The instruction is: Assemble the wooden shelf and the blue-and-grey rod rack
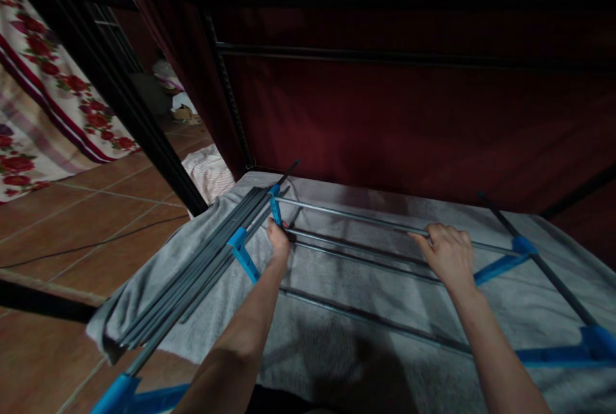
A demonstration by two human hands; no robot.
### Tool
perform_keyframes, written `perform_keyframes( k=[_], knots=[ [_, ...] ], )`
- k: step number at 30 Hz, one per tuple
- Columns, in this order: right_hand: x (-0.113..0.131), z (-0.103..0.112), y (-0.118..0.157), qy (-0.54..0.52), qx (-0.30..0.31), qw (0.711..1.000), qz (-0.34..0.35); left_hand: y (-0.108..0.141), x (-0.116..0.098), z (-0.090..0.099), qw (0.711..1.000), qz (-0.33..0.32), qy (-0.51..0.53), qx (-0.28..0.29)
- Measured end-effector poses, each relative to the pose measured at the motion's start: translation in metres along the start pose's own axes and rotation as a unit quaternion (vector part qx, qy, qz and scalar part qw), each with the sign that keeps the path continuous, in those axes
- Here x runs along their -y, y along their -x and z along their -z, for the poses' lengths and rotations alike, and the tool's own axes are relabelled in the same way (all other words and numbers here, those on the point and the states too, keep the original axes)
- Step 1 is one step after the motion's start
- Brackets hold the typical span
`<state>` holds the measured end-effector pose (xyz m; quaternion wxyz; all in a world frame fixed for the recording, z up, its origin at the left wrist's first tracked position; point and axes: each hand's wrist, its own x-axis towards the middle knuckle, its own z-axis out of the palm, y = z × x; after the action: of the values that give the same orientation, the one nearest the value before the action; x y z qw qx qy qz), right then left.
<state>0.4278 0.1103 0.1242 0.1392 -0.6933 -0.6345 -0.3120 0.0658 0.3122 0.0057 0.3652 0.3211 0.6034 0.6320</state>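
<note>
A frame of grey metal tubes (pixel 356 316) with blue plastic joints (pixel 244 255) lies across a grey blanket. My left hand (pixel 278 234) is closed at the left end of the middle tubes, just below an upright blue joint (pixel 276 205); its fingertips are partly hidden. My right hand (pixel 447 248) is wrapped over the top tube (pixel 346 214), left of the right-hand blue bracket (pixel 503 265). Loose grey tubes (pixel 202 260) lie in a bundle left of my left hand, partly under the frame's left side.
The grey blanket (pixel 337 356) covers a raised surface. Dark metal posts (pixel 120 99) and a dark red curtain (pixel 409 125) stand around it. At the left are a tiled floor (pixel 62 228) with a cable, a striped cloth (pixel 209 173) and a floral cloth (pixel 72 93).
</note>
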Motion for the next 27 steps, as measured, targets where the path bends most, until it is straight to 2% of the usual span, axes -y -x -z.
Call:
perform_keyframes(
  k=[7, 13, 27],
  knots=[
    [0.005, 0.003, -0.002, -0.006, 0.026, 0.999, -0.03, 0.004, -0.005, -0.001, 1.0, -0.012, -0.006, -0.015],
    [0.008, 0.0, 0.001, -0.021, 0.016, 0.998, -0.06, -0.001, -0.002, -0.001, 0.999, -0.02, -0.024, -0.015],
    [0.014, 0.004, -0.004, -0.015, 0.021, 0.997, -0.071, 0.004, -0.007, -0.002, 0.999, -0.012, -0.037, -0.027]
  ],
)
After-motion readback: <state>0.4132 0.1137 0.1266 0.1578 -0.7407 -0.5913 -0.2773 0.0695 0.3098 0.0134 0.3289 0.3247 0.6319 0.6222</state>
